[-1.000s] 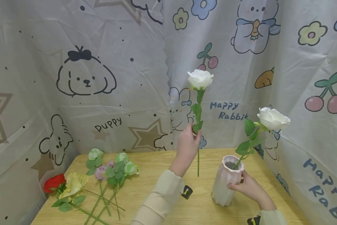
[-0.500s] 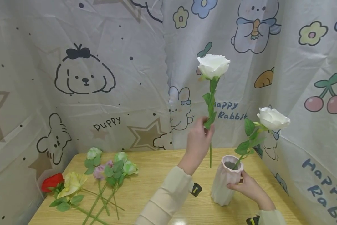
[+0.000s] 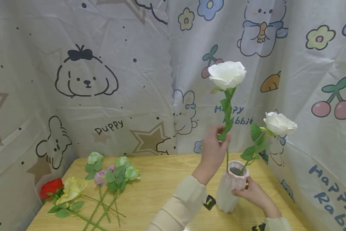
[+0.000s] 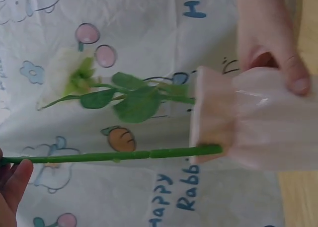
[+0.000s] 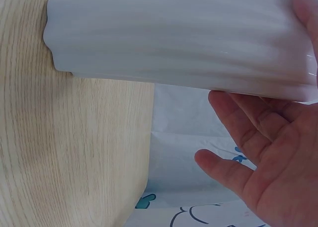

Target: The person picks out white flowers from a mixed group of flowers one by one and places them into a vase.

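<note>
My left hand (image 3: 214,150) pinches the stem of a white artificial rose (image 3: 227,75), which stands upright with its bloom high above the table. In the left wrist view the bare end of the green stem (image 4: 124,156) overlaps the outside of the vase's neck; whether it touches cannot be told. My right hand (image 3: 255,194) grips the pale pink fluted vase (image 3: 229,195) from the right, thumb on the near side. Below that hand, in the right wrist view, the vase's side (image 5: 174,43) fills the top. A second white rose (image 3: 279,123) leans rightward out of the vase's mouth.
On the wooden table's (image 3: 158,192) left lie a red rose (image 3: 51,187), a yellow flower (image 3: 71,191), a purple flower (image 3: 100,177) and several pale green ones (image 3: 131,173), stems crossing toward the front. A printed curtain (image 3: 144,80) encloses the back and sides.
My left hand has carried the white rose rightward, rising first and then lowering, so its stem end now stands at the vase's rim. The right hand and vase have stayed in place.
</note>
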`<control>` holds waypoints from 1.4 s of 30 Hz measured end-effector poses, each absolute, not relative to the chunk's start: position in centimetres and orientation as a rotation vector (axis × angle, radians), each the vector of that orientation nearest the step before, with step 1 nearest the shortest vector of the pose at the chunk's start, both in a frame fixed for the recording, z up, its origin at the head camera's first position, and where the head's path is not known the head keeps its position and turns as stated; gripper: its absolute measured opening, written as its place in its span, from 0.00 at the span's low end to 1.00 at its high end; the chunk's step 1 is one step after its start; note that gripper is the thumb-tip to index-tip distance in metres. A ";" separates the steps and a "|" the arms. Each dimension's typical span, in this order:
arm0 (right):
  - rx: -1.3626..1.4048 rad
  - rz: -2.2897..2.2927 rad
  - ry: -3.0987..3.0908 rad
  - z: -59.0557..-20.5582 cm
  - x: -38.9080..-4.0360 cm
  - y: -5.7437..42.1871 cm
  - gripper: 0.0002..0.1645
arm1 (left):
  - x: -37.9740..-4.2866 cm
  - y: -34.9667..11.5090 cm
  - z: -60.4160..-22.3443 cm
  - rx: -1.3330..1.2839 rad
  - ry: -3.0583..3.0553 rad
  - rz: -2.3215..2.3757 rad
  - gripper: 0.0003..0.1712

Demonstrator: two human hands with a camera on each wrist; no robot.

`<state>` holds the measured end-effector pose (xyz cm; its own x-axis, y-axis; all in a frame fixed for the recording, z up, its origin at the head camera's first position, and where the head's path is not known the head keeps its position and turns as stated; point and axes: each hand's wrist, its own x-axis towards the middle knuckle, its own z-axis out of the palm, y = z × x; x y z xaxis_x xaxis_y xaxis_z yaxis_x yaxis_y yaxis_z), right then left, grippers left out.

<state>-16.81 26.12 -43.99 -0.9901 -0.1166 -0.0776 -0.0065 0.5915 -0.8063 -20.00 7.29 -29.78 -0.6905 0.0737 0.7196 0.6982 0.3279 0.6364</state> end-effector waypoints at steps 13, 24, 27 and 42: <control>-0.085 -1.375 2.685 -43.9 -16.6 26.0 0.51 | -19.1 6.9 -27.9 -0.756 -1.785 -1.345 0.12; -0.058 -1.355 2.692 -44.0 -16.7 25.9 0.52 | -19.7 8.9 -33.0 -0.758 -2.098 -1.520 0.13; -0.062 -1.373 2.673 -44.0 -16.8 25.8 0.53 | -19.7 9.1 -35.2 -0.697 -2.296 -1.386 0.13; -0.112 -1.370 2.697 -43.8 -17.1 25.6 0.52 | -18.9 8.1 -38.1 -0.611 -2.625 -0.663 0.31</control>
<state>-17.10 25.59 -43.83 -0.9908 -0.1173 -0.0678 -0.0144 0.5889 -0.8081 -18.93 8.14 -38.14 -0.8402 0.3171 0.4399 0.4879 0.7960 0.3582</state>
